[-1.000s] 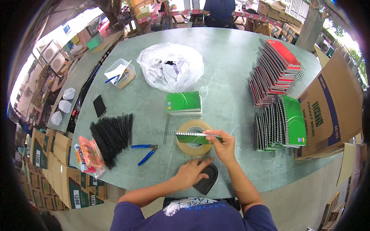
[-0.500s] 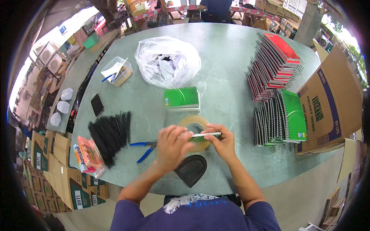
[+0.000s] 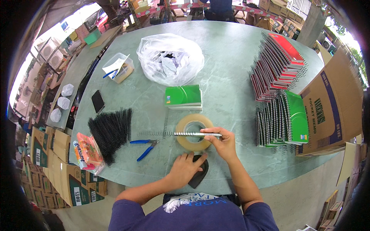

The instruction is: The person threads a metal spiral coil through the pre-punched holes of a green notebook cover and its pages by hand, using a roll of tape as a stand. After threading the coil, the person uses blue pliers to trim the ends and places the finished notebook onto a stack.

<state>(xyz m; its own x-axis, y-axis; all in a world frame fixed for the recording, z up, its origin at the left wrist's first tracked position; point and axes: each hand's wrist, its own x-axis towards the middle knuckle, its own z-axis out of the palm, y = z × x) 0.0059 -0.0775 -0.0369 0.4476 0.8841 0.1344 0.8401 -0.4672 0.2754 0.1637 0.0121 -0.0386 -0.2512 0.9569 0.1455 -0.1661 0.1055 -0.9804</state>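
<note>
Right hand point(image 3: 220, 141): thumb and fingers pinched on one notepad point(image 3: 192, 134), held edge-on over a clear tape roll point(image 3: 194, 147); wire coil point(image 3: 152, 133) extending leftward from it. Left hand point(image 3: 187, 169): fingers slightly bent over a black pad point(image 3: 199, 176); grip cannot be told. Left of the hands, on the desk point(image 3: 231, 77): blue-handled cutters point(image 3: 145, 152), bundled black coils point(image 3: 110, 133). Beyond them: green notepads point(image 3: 183, 95).

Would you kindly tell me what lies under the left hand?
A black pad shows partly beneath the left hand; whatever the hand covers cannot be seen.
</note>
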